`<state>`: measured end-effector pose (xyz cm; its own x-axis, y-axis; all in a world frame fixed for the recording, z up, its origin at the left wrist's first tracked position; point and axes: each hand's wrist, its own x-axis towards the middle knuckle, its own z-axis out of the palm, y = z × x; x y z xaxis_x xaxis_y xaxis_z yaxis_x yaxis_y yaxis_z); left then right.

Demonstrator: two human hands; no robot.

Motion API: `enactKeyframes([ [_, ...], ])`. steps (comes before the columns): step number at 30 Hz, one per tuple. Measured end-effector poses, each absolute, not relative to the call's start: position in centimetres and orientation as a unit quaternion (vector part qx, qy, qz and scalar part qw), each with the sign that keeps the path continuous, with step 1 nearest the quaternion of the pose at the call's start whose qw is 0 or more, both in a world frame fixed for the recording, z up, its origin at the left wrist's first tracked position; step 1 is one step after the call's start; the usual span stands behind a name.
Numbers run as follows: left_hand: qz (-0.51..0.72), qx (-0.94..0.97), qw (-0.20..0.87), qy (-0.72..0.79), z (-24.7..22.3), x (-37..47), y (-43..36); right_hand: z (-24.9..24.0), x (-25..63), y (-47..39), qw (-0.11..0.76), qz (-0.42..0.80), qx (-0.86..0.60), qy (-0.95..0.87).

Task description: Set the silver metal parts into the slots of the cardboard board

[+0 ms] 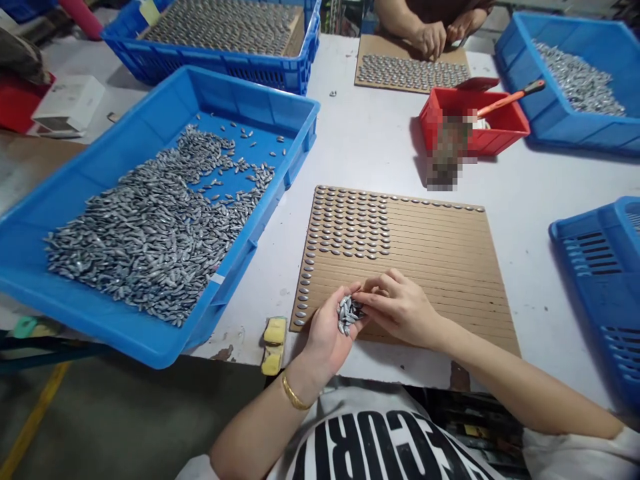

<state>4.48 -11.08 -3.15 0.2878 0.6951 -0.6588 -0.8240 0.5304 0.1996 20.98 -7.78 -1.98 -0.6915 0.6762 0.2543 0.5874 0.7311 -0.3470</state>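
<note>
While a small heap of grey metal pieces (349, 313) is cupped in the left hand (327, 337), just off the near edge of the grooved cardboard board (440, 260), one piece is pinched by the fingers (373, 301) of the right hand (400, 308). The left fingers are curled, loosely pressed together. Pieces could be spilled onto the table (380, 140) if the cupped palm is tilted, and the filled rows (350, 223) at the board's far left could be knocked askew by a wrist. Left of the board, a blue tray (150, 347) overhangs the table edge.
</note>
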Motion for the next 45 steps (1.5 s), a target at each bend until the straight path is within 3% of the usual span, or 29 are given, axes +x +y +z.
enactKeyframes([
  [8,0.461,-0.018,0.791,0.401,-2.8,5.2,-11.5,-2.5,21.7,-8.3,0.210,0.113,-0.350,-0.906],
  [17,0.418,0.068,0.814,0.398,-2.7,5.9,-11.6,-1.9,22.3,-9.0,0.299,0.237,-0.372,-0.846],
  [21,0.406,0.088,0.824,0.386,-3.0,6.0,-11.6,-1.4,22.5,-8.9,0.315,0.231,-0.350,-0.851],
  [29,0.371,0.075,0.834,0.402,-2.7,5.6,-11.0,-1.4,24.1,-9.0,0.246,0.210,-0.334,-0.885],
  [35,0.436,-0.007,0.813,0.386,-1.9,4.8,-9.8,-3.5,25.6,-5.5,0.315,0.134,-0.448,-0.826],
  [45,0.382,-0.078,0.832,0.394,-2.7,6.0,-11.5,-6.0,25.3,-2.5,0.233,0.057,-0.434,-0.868],
])
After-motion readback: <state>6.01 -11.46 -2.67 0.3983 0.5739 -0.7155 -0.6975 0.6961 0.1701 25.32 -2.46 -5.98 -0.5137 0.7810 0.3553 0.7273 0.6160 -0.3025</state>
